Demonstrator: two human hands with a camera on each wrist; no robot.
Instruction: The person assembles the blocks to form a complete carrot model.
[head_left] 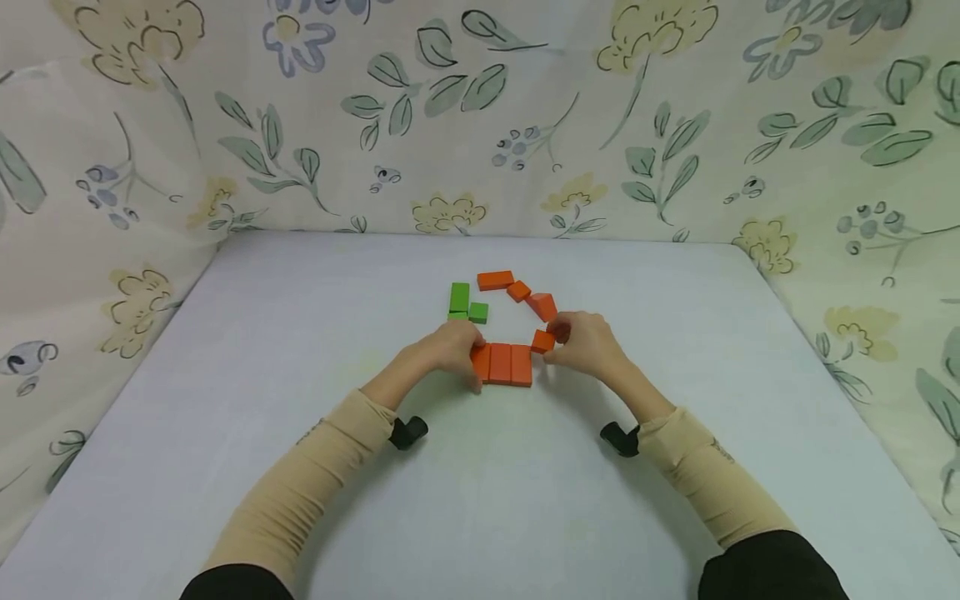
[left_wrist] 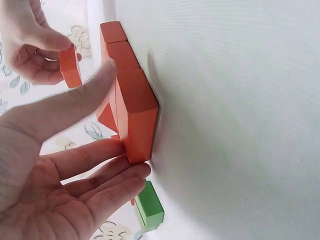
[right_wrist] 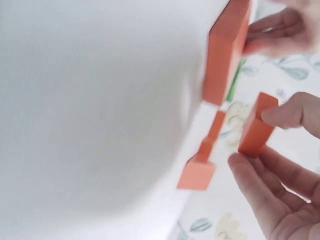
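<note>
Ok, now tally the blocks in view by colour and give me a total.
Orange blocks: 7, counting the one in the right hand
Green blocks: at least 2; a possible third by the left hand is unclear
Total: at least 9

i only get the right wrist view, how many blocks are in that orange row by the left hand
Observer: Three orange blocks, side by side in the head view.
Operator: which end of them is the left hand at
Observer: The left end, as the head view shows.
Operator: is the green more than one piece
Observer: Yes, at least two: a longer green block with a small green block beside it on the right.
</note>
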